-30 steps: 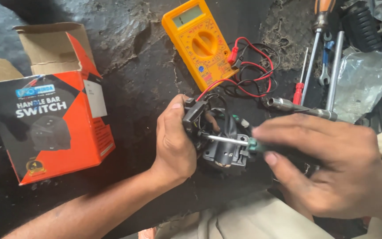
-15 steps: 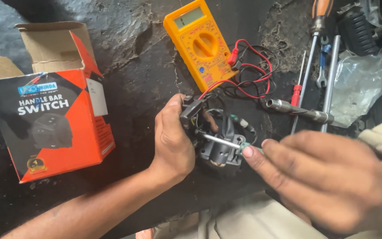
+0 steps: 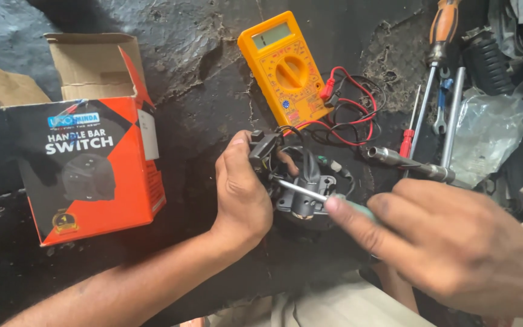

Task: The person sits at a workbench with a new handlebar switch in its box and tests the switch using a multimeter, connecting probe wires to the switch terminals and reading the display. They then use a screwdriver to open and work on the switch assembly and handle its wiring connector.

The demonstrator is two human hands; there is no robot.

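Two hands meet at the switch [image 3: 301, 194]: your left hand [image 3: 243, 194] wraps it from its left, fingers closed round the housing. Your right hand [image 3: 449, 242], to the right and nearer you, pinches a screwdriver [image 3: 310, 195], shaft running leftward and slightly up, tip on the switch.

The switch unit [image 3: 301, 191] sits mid-scene on the work surface [image 3: 201, 91], held between the left hand [image 3: 243, 194] on its left and the right hand [image 3: 455, 242] on its right. A screwdriver [image 3: 310, 194] runs from the right hand onto the unit. Behind it lies the meter [image 3: 282, 69], its leads [image 3: 352, 115] to the right. The open box [image 3: 89, 160] stands far left. Hand tools [image 3: 437, 91] lie far right, beside what may be a plastic bag [image 3: 488, 133].
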